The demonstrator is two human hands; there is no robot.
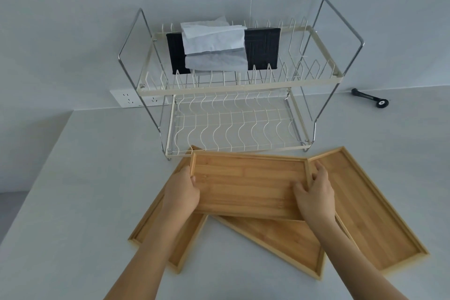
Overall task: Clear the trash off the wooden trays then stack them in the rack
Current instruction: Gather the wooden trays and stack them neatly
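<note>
Both hands' grip, left (183, 189) & right (314, 193), on top tray (246, 182) side edges, near rack (233, 129) front.

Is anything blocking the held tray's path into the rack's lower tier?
Nothing visible does. Both hands, left hand and right hand, grip the top tray just in front of the rack, whose lower tier looks bare. A black tissue box occupies only the upper tier.

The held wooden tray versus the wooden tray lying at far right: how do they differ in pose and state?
The held wooden tray is gripped at its short ends by the left hand and right hand; the rightmost wooden tray is untouched. The held tray lies crosswise over other trays, in front of the white wire rack; the rightmost one lies on the white table, angled away. Both are empty, rimmed, rectangular bamboo-coloured trays.
</note>
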